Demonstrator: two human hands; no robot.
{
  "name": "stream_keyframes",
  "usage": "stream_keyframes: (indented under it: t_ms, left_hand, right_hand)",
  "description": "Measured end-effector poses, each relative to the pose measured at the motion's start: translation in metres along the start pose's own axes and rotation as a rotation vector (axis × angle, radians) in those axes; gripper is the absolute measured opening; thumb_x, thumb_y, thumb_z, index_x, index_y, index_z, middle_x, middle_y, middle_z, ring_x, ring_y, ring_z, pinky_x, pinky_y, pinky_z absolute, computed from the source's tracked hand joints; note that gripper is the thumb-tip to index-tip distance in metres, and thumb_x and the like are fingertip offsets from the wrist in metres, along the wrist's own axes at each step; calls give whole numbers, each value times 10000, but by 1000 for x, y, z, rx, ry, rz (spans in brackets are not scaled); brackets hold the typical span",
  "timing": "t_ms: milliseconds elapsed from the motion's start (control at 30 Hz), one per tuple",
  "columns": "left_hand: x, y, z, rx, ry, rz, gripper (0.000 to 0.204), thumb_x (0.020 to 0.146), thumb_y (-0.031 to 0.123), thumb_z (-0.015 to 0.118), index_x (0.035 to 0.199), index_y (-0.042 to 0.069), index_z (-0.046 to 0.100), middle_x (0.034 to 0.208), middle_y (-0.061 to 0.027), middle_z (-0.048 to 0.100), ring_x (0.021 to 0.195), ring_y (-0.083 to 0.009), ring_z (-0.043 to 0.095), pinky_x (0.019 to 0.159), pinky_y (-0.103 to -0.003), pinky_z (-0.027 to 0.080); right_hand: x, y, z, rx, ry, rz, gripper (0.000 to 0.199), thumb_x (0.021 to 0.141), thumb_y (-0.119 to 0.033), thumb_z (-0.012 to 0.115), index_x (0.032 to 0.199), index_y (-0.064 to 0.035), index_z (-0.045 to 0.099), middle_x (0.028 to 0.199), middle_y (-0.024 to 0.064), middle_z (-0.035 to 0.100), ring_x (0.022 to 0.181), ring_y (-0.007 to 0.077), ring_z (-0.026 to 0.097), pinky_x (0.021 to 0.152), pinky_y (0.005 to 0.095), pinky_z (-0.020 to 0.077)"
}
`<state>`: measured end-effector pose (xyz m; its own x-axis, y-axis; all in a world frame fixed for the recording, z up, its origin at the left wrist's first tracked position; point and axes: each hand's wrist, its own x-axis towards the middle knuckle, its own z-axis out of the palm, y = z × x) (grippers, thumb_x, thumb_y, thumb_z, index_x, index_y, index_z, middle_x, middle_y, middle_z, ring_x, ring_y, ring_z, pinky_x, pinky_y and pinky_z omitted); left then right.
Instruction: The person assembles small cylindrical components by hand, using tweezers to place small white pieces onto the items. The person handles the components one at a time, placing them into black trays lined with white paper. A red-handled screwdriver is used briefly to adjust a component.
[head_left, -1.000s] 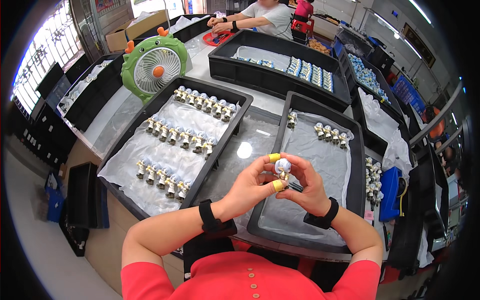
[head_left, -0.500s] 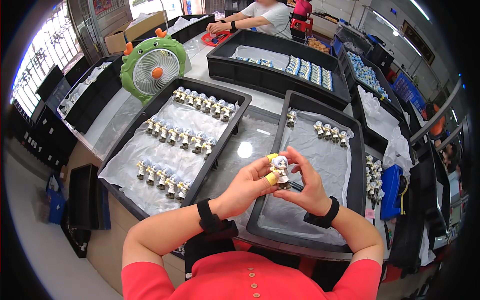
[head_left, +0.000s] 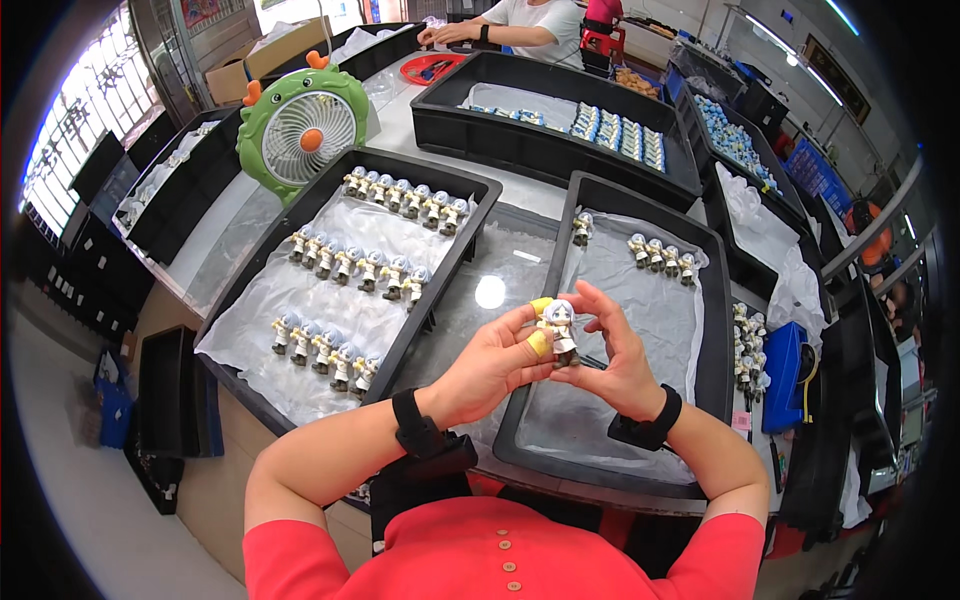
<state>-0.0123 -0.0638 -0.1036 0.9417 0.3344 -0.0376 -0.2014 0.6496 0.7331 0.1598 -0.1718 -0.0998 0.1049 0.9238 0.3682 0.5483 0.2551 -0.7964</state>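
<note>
Left tray: three rows; right tray: five figurines (early days, seemingly); left hand pinches another figurine, right hand fingers apart.

The white-haired figurine is turned now, so its face and booted legs show. The left hand's yellow-covered thumb sits higher, and the right hand's index finger stretches farther up. A co-worker's hand has left the red basket, uncovering dark tools.
</note>
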Motion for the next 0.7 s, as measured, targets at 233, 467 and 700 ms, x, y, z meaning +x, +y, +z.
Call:
stream_keyframes:
  t_ms: [233, 467, 700]
  left_hand:
    - [0, -1, -3, 28, 71, -73, 469, 969, 224, 503, 1356, 56, 300, 1199, -95, 535, 1069, -157, 565, 939, -324, 473]
    - [0, 4, 5, 34, 77, -135, 436, 967, 283, 502, 1324, 54, 401, 1169, -58, 545, 1042, -144, 569, 902, -298, 489]
    - [-3, -4, 8, 219, 22, -44, 430, 946, 309, 553, 1291, 67, 475, 1084, -22, 575, 998, -94, 559, 864, -261, 472]
  right_hand:
    - [-1, 6, 2, 257, 10, 141, 888, 683, -209, 823, 1407, -90, 322, 1239, 92, 538, 1128, 167, 509, 937, 329, 370]
    - [-1, -17, 0, 44, 30, 11, 849, 650, -94, 795, 1377, -88, 356, 1225, 93, 517, 1118, 213, 501, 920, 345, 389]
    - [2, -27, 6, -445, -7, -460, 791, 595, -31, 779, 1307, -77, 438, 1220, 102, 522, 1080, 293, 509, 859, 388, 407]
